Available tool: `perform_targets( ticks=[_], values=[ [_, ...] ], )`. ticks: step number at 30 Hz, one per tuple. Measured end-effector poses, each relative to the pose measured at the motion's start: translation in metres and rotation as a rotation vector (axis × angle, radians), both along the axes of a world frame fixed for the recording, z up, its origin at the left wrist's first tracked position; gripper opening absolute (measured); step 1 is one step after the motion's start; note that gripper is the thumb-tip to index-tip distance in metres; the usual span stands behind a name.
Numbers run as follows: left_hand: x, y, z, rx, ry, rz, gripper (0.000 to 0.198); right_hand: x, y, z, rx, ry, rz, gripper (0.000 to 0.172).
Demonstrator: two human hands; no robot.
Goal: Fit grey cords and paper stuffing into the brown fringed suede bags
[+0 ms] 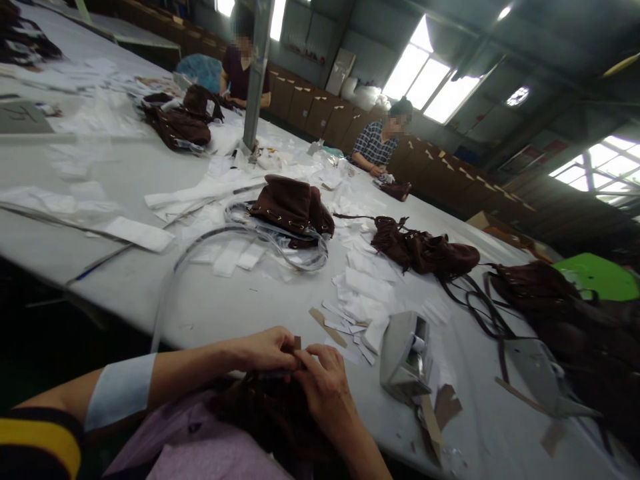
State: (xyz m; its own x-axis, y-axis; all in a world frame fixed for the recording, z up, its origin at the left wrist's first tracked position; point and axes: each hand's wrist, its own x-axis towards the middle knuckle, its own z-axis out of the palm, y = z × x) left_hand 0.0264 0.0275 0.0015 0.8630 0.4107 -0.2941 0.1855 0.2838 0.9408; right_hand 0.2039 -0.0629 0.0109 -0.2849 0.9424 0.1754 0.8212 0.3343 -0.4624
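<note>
My left hand (264, 351) and my right hand (325, 383) meet at the near edge of a long grey table (210, 303). Both are pinched together on a small brown strip (297, 343) that sticks up between the fingertips. Under the hands, in my lap, lies a dark brown suede bag (270, 417) on a lilac cloth (190, 447). A pale sleeve cover wraps my left forearm.
A grey handheld tool (405, 357) sits just right of my hands, beside white paper slips (363, 293) and cardboard bits. Brown fringed bags (295, 207) (423, 250) (550, 300) and grey straps lie along the table. Two other people work at the far side.
</note>
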Motion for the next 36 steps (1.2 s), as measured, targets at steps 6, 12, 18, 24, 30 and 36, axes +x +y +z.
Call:
perform_targets(
  ticks=[6,12,18,24,30,36],
  values=[
    [0.000,-0.007,0.000,0.218,0.012,-0.001,0.021,0.004,0.011,0.007,-0.155,0.258,-0.084,0.037],
    [0.008,-0.005,-0.012,0.447,0.030,0.058,0.019,-0.008,0.019,0.011,0.024,0.104,-0.097,0.016],
    [0.005,-0.001,-0.021,0.501,0.158,0.052,0.027,-0.016,0.011,0.003,0.149,0.073,-0.060,0.021],
    [-0.006,0.003,-0.012,-0.072,0.028,-0.058,0.029,-0.009,0.005,0.008,0.140,0.099,0.014,0.018],
    [-0.001,-0.001,-0.013,-0.505,0.020,0.071,0.014,-0.006,0.004,0.015,0.177,0.035,0.157,0.026],
    [0.005,-0.001,-0.020,-0.702,-0.053,0.153,0.012,-0.001,-0.002,0.004,0.322,-0.119,0.194,0.043]
  ],
)
